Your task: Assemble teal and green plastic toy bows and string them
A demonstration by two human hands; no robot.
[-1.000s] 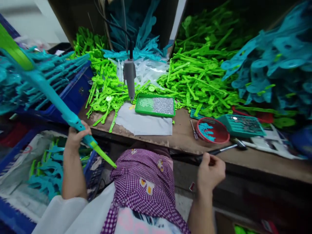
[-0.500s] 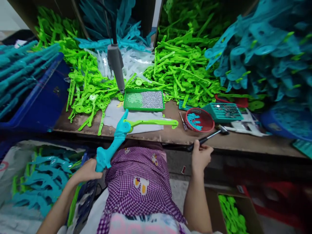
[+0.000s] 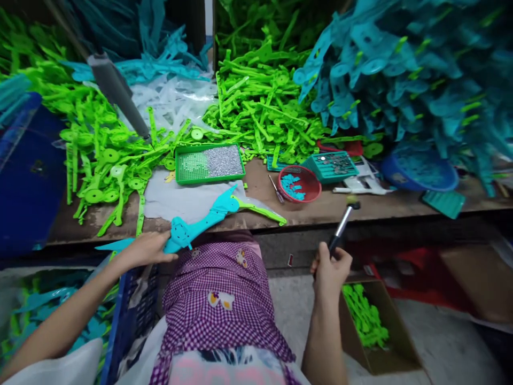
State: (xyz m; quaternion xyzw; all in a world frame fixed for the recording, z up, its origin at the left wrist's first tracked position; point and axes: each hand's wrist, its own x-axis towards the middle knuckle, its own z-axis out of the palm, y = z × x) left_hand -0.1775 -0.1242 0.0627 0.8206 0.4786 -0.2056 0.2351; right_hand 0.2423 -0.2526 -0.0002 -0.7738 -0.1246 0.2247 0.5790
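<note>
My left hand (image 3: 150,248) is closed around a long turquoise plastic part (image 3: 200,225) at the front edge of the bench. A slim lime-green plastic arm (image 3: 262,210) joins its far end and points right, over the grey cloth (image 3: 168,202) and bench edge. To the right, in front of the bench, my right hand (image 3: 333,270) grips a hammer (image 3: 343,222) by its black handle. The hammer tilts up and away from me, its head near the bench edge. My left fingers partly cover the turquoise part.
A green tray (image 3: 210,179) of small metal pieces sits behind the cloth. Right of it are a screwdriver (image 3: 276,190), a red basket (image 3: 310,195) and a teal tray (image 3: 334,174). A grey power screwdriver (image 3: 120,96) hangs at left. Lime-green parts (image 3: 260,101) pile up behind.
The view has swung right. The hammer has turned from lying sideways to pointing up and away. The turquoise part now lies flatter, and its green arm angles down to the right.
</note>
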